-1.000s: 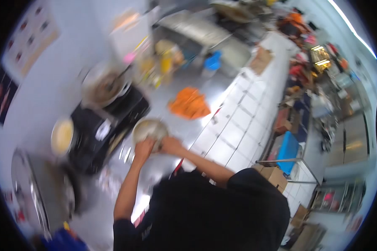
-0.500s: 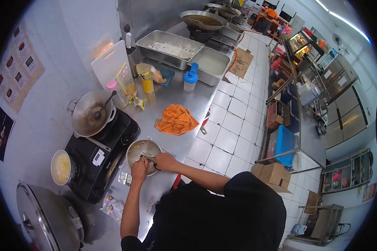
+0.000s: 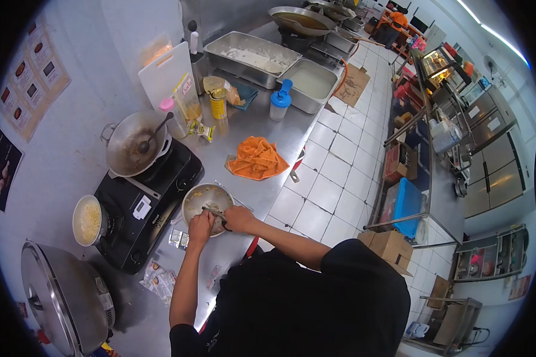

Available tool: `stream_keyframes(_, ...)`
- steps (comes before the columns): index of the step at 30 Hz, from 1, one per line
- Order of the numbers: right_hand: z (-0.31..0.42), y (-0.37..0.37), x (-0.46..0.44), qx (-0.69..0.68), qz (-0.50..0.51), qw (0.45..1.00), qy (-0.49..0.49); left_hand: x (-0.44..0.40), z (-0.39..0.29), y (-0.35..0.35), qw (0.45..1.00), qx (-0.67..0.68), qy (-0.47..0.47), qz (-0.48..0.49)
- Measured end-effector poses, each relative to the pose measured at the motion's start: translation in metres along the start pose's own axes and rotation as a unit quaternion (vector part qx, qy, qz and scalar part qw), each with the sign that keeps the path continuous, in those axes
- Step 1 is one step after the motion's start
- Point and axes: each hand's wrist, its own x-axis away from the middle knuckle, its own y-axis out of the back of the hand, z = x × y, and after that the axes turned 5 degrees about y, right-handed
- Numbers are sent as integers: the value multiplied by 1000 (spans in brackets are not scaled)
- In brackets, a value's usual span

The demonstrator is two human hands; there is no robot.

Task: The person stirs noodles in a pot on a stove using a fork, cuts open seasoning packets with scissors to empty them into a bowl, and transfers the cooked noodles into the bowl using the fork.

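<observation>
A metal bowl (image 3: 195, 199) with bits of pale food inside stands on the steel counter. Over its near side, my right hand (image 3: 238, 219) is closed around the dark handle of scissors (image 3: 216, 213), whose blades point left into the bowl. My left hand (image 3: 201, 225) is closed at the bowl's near left edge, close to the blade tips; what it pinches is too small to make out. Left of the bowl is a black stove (image 3: 122, 223) bearing a wok (image 3: 128, 152) with a ladle. Small torn packets (image 3: 178, 239) lie below the bowl.
An orange cloth (image 3: 257, 159), a blue-lidded shaker (image 3: 280, 102) and a yellow can (image 3: 218, 104) stand beyond the bowl. A bowl of chopped food (image 3: 89, 220) and a large lidded cooker (image 3: 71, 297) are at left. Metal trays (image 3: 307, 86) line the back. Far off, a person in orange (image 3: 398, 20).
The view was blurred at first and is now steady, slightly shifted. Both hands stay at the bowl; the scissors have become visible in my right hand.
</observation>
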Motion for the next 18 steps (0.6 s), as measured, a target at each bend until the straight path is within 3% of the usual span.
stream_keyframes(4, -11, -10, -3, 4, -8, 1000, 22, 2, 2, 0, 1000, 5, 11, -5)
stream_keyframes(6, -12, -7, -2, 27, 21, 999, -38, 5, 20, -7, 988, -3, -144, -54)
stream_keyframes(7, -20, -13, -5, 19, 11, 1000, -23, 5, 30, -13, 979, -27, -187, -76)
stream_keyframes(8, -23, -13, -8, 51, 41, 997, -35, 11, 2, 16, 998, -28, -65, 3)
stream_keyframes(11, -9, 9, 17, 59, -38, 997, -32, 16, 6, 17, 995, 91, 43, -26)
stream_keyframes(15, -11, 7, 23, 50, -35, 996, -65, 19, 13, 25, 980, 174, 98, -20)
stream_keyframes(18, -17, -1, 30, 63, -40, 996, -57, 25, 20, 21, 960, 260, 63, -80)
